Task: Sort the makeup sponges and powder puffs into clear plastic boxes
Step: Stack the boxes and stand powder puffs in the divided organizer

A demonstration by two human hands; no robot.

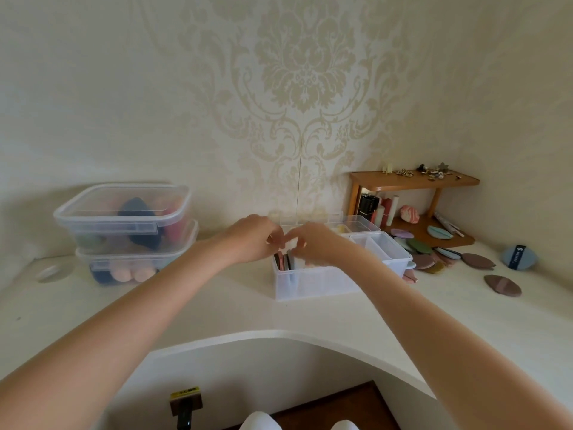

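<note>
Here we are at the white counter (235, 308), wide and curved, and everything is happening at its middle. Over on the left sit two lidded boxes (124, 231), one stacked on the other, sponges already inside, so that part looks done. Centre stage is the open clear box (313, 282), with a few flat puffs standing on edge in its left end (283, 262). Both hands meet right above them: the left hand (252, 240) and the right hand (316, 243) have fingers curled in together, fingertips nearly touching, seemingly pinching something pale and small between them, though I cannot tell what it is from here. Off to the right, the loose puffs (424, 259) still lie scattered by the little wooden shelf (414, 181), one brown one (502, 285) well apart from the rest. Now the risks, as I judge them: that light box could skid or tip if either hand drags on its rim; the upright puffs could flop flat as another is wedged in; and a sweeping right forearm could brush the puffs lying just beside the box off their pile.
</note>
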